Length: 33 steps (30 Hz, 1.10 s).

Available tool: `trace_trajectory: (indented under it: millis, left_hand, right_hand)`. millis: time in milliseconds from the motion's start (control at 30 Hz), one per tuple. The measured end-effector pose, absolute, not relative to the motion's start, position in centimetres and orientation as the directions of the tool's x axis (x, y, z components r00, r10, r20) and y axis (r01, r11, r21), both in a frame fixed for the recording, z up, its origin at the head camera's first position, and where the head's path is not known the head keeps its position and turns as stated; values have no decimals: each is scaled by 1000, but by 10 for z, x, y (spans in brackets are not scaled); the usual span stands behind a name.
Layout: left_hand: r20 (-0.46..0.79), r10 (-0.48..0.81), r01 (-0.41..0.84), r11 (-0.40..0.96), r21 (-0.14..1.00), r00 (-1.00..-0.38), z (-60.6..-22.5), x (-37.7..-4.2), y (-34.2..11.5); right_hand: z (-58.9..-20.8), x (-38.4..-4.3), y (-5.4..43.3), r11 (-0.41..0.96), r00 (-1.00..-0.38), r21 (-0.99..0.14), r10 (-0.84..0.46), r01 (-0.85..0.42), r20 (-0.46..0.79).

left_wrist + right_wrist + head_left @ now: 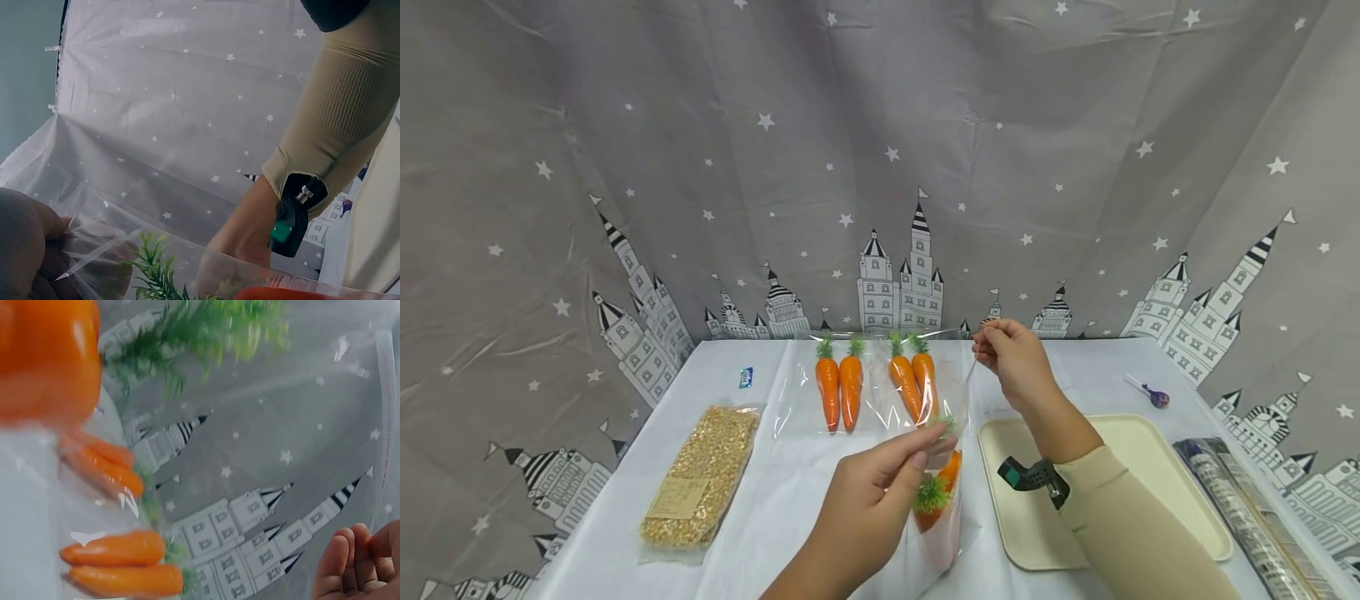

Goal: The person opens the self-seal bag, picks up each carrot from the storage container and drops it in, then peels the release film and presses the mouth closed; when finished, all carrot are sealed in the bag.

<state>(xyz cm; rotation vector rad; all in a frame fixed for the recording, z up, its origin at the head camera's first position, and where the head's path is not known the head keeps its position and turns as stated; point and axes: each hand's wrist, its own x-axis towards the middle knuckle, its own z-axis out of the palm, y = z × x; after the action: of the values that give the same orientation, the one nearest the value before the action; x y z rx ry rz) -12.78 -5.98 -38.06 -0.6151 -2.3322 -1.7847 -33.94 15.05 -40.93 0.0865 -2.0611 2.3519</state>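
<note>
My left hand (pixel 868 500) pinches a clear plastic bag (pixel 940 550) between thumb and fingers, near the front middle of the table. Inside it are toy-like carrots (pixel 951 471) with a leafy green top (pixel 932 493), partly hidden by the hand. Farther up and to the right, my right hand (pixel 1018 362) pinches the bag's edge strip, drawing it out taut. In the right wrist view this pale strip (pixel 384 425) with small red print runs down to the right fingertips (pixel 337 553). The left wrist view shows crinkled film (pixel 94 256) beside the left hand.
Behind lie two flat clear bags, each with two carrots (pixel 828 392). A pack of yellow grains (pixel 700 475) and a small blue packet (pixel 746 377) are at left. At right are a cream tray (pixel 1022 542), a lollipop (pixel 1157 398) and a wrapped roll (pixel 1247 517).
</note>
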Motion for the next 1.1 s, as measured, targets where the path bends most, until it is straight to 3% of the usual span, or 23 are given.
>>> trace_trajectory:
  millis: [433, 1100]
  left_hand:
    - [309, 243, 367, 248, 897, -919, -376, -123, -61]
    - [482, 246, 533, 232, 814, -841, -381, -121, -62]
  right_hand:
    - [-425, -357, 172, -150, -999, -987, -8, 50, -50]
    - [-456, -375, 202, -191, -986, -970, 45, 151, -162]
